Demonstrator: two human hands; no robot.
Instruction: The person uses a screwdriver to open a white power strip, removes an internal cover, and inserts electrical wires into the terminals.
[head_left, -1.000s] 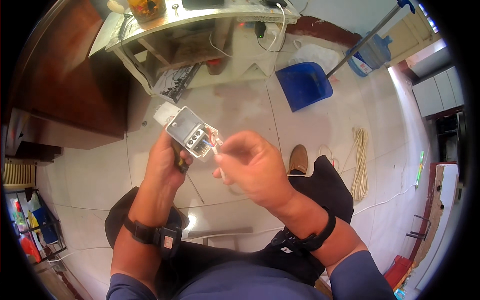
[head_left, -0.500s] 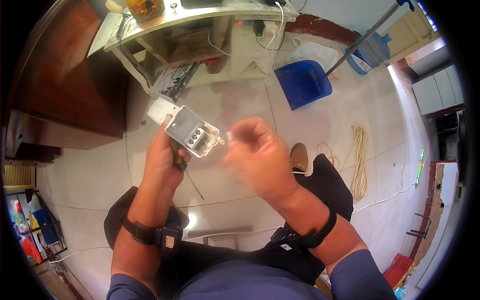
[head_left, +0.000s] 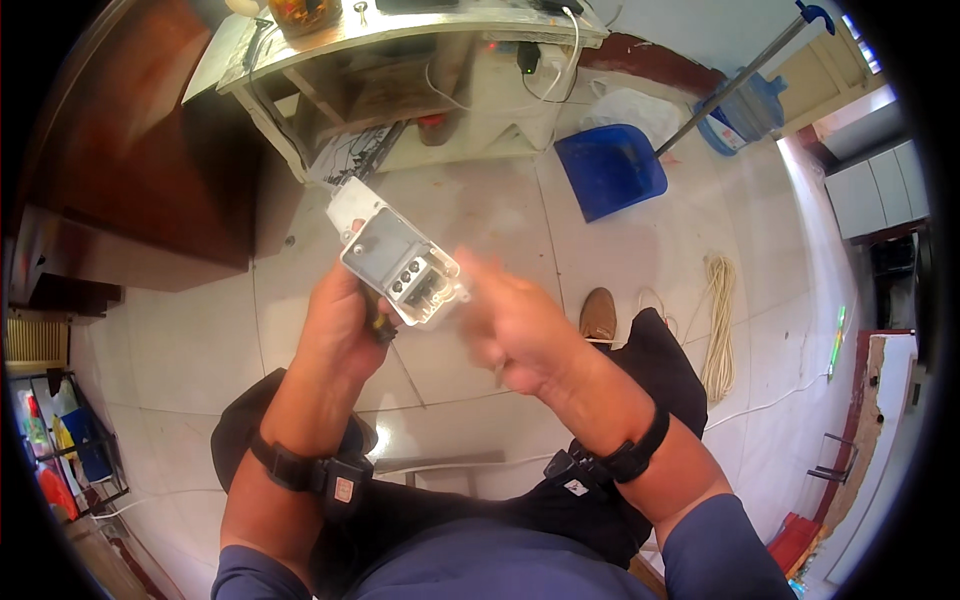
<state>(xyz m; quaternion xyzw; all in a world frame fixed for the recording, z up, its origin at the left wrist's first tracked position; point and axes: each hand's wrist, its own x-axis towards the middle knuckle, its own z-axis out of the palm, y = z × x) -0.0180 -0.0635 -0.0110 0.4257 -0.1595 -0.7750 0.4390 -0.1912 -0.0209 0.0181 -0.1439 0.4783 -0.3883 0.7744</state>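
My left hand (head_left: 345, 315) is closed round a white plastic electrical box (head_left: 385, 250) with a grey panel, dark screw terminals and an uncovered end. A screwdriver (head_left: 380, 318) with a dark and yellow handle is held under the box in the same hand, its thin shaft slanting down toward the floor. Close to the box's uncovered end is my right hand (head_left: 525, 330), blurred by motion, its fingers curled. A small pale bit shows below those fingers, too smeared to name.
Ahead stands a pale wooden table (head_left: 420, 50). A blue dustpan (head_left: 612, 172) lies ahead right, near a water bottle (head_left: 740, 115). A cream cable coil (head_left: 718, 330) rests right of my shoe (head_left: 598, 318). Brown wooden furniture (head_left: 130, 180) fills the left.
The box and my left hand have shifted slightly right, with the screwdriver. My right hand has turned and dropped a little, staying beside the box's end.
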